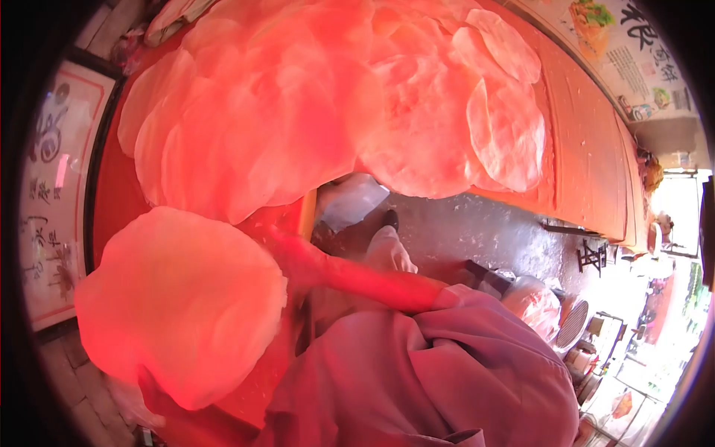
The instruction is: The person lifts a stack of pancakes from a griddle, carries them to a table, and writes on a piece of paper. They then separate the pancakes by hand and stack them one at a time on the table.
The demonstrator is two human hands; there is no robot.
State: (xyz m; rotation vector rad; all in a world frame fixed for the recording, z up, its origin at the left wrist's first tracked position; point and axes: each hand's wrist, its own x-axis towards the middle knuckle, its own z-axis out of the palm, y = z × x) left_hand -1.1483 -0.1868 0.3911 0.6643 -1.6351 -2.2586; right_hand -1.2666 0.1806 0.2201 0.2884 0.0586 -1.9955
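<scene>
Red light floods a shop stall with a long red table (588, 156), its top spread with thin round wafer sheets.

One bare forearm (350, 276) reaches out of a mauve sleeve (447, 357) toward a single round sheet (179, 305). The hand itself is hidden behind that sheet, so I cannot tell how its fingers sit or whether they pinch the edge; it seems to carry the sheet from behind. Which arm it is I cannot tell, and no second hand shows.

To do this well, I judge the sheet wants support spread under its middle, kept flat, and laid so it only partly overlaps its neighbours.

Beyond the hand, up and away, lies the overlapping pile of sheets (335, 97). Count: 1 sheet held, roughly 10 or more on the table, edges too merged for an exact figure. Further out, 1 framed calligraphy panel (52, 194) and 1 food poster (633, 52).
</scene>
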